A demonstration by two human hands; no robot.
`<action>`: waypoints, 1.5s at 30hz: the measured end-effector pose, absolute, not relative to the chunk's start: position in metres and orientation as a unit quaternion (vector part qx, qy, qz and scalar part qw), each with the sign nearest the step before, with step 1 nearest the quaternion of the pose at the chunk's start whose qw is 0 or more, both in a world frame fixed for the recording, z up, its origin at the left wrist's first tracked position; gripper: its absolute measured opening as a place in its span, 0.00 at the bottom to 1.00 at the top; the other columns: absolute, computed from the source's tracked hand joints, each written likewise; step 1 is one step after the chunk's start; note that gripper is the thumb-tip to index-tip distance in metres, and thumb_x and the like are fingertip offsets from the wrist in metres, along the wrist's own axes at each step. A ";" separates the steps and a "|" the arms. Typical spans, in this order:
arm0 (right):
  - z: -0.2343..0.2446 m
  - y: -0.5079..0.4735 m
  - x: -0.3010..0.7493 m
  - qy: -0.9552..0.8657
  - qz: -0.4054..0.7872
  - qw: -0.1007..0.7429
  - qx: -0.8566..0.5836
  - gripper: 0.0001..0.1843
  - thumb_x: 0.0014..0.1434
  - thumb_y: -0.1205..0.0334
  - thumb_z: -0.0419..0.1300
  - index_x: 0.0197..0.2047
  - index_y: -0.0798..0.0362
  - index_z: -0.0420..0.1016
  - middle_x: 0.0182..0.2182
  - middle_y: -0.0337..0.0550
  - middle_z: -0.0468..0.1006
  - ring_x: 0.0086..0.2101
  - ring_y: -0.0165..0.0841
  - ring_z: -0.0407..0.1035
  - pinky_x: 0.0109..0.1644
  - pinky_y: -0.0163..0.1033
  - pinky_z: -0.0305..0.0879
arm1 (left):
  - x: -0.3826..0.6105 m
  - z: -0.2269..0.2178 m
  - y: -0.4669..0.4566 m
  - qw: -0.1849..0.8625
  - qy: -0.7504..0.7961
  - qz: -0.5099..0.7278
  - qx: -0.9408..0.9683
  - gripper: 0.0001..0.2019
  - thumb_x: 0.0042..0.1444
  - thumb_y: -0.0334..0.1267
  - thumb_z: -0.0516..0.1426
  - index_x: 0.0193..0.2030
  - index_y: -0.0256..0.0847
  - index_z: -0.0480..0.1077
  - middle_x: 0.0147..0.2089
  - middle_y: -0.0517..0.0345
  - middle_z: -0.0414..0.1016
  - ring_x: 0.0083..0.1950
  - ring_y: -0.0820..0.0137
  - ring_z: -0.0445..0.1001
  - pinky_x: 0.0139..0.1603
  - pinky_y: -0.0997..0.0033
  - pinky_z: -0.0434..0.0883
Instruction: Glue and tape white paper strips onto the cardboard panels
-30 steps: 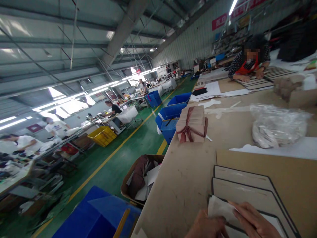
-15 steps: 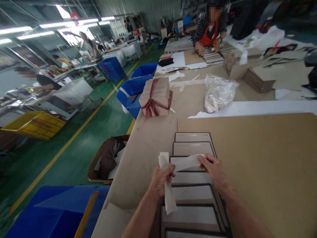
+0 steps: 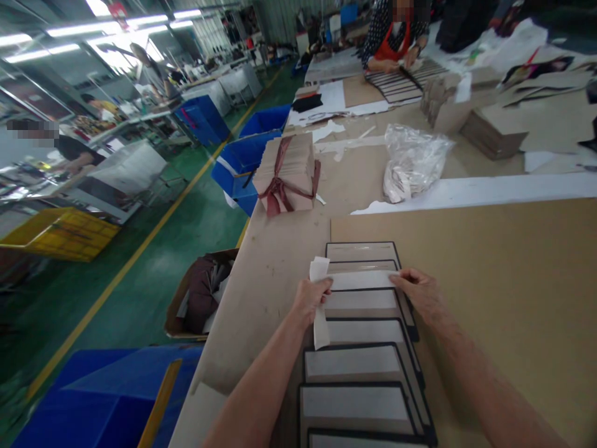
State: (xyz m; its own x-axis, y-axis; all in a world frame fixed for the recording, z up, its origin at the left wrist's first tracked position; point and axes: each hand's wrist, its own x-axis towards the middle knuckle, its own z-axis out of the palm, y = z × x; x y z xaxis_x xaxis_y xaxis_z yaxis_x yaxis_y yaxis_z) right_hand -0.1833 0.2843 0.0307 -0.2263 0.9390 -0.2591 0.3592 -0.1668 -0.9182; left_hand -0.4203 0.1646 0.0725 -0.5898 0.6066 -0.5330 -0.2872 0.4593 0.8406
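Overlapping beige panels with dark edges point(image 3: 352, 372) run in a row toward me on the table, several carrying a white strip. My left hand point(image 3: 313, 300) is closed on a small bundle of white strips point(image 3: 321, 333), held upright at the row's left side. Between my hands a single white strip point(image 3: 361, 280) stretches flat across one of the farther panels. The fingertips of my right hand point(image 3: 417, 289) pinch its right end. Its left end meets my left thumb. The two farthest panels point(image 3: 361, 251) show a shiny line rather than a white strip.
A tan board point(image 3: 504, 298) lies right of the row. Beyond stand a ribbon-tied stack of beige pieces point(image 3: 286, 174) and a clear plastic bag point(image 3: 415, 162). Blue bins point(image 3: 116, 392) and a box of dark cloth point(image 3: 203, 292) flank the table's left edge. A co-worker point(image 3: 396, 43) handles striped pieces across the table.
Both hands have moved away from me along the row. The strip between them, earlier raised and slanting, now lies straight across a farther panel.
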 end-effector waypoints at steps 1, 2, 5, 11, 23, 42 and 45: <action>0.028 0.289 -0.185 -0.594 0.511 0.276 -0.557 0.18 0.48 0.44 0.67 0.28 0.51 0.75 0.22 0.35 0.72 0.25 0.30 0.63 0.29 0.35 0.57 | -0.422 0.069 0.169 0.432 0.737 0.509 0.107 0.13 0.38 0.38 0.69 0.28 0.34 0.75 0.20 0.61 0.72 0.20 0.77 0.66 0.18 0.78 0.57; 0.026 0.293 -0.186 -0.603 0.501 0.276 -0.556 0.18 0.48 0.44 0.66 0.28 0.51 0.75 0.22 0.35 0.73 0.26 0.31 0.64 0.30 0.36 0.57 | -0.423 0.066 0.174 0.426 0.741 0.509 0.103 0.12 0.38 0.38 0.69 0.28 0.34 0.74 0.20 0.60 0.73 0.20 0.77 0.66 0.18 0.78 0.58; 0.019 0.302 -0.189 -0.622 0.482 0.266 -0.557 0.18 0.49 0.44 0.64 0.28 0.51 0.75 0.22 0.35 0.73 0.26 0.32 0.65 0.32 0.37 0.58 | -0.425 0.056 0.183 0.416 0.752 0.504 0.088 0.11 0.40 0.37 0.68 0.28 0.33 0.74 0.20 0.59 0.73 0.17 0.78 0.62 0.18 0.77 0.58; 0.018 0.310 -0.194 -0.635 0.427 0.271 -0.584 0.18 0.47 0.43 0.64 0.30 0.51 0.75 0.23 0.37 0.73 0.27 0.33 0.65 0.34 0.39 0.59 | -0.427 0.045 0.195 0.393 0.777 0.486 0.074 0.12 0.43 0.37 0.65 0.35 0.32 0.75 0.22 0.59 0.74 0.20 0.75 0.67 0.17 0.77 0.57; 0.016 0.317 -0.209 -0.634 0.397 0.266 -0.607 0.18 0.44 0.45 0.62 0.32 0.50 0.74 0.25 0.40 0.75 0.28 0.36 0.67 0.36 0.41 0.62 | -0.433 0.030 0.206 0.269 0.858 0.413 0.143 0.11 0.43 0.37 0.65 0.35 0.36 0.77 0.27 0.56 0.77 0.30 0.66 0.76 0.27 0.73 0.64; 0.014 0.316 -0.212 -0.638 0.374 0.246 -0.627 0.15 0.47 0.49 0.63 0.35 0.49 0.73 0.25 0.39 0.75 0.28 0.36 0.68 0.36 0.41 0.62 | -0.434 0.023 0.207 0.227 0.882 0.371 0.181 0.11 0.46 0.38 0.65 0.36 0.41 0.73 0.31 0.58 0.77 0.31 0.67 0.74 0.34 0.71 0.66; 0.015 0.317 -0.213 -0.636 0.375 0.245 -0.629 0.15 0.46 0.49 0.63 0.35 0.49 0.73 0.24 0.37 0.74 0.28 0.35 0.68 0.36 0.41 0.62 | -0.434 0.023 0.207 0.218 0.886 0.362 0.188 0.11 0.45 0.38 0.65 0.36 0.40 0.73 0.32 0.57 0.78 0.33 0.66 0.75 0.36 0.69 0.66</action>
State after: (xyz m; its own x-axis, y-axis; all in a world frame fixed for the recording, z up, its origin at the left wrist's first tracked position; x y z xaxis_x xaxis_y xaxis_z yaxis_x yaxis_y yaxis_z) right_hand -0.2126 0.3168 0.0155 -0.0890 0.9830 -0.1605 0.6164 -0.0722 -0.7841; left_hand -0.4343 0.2073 0.0232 -0.8336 0.4920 -0.2511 0.1757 0.6671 0.7240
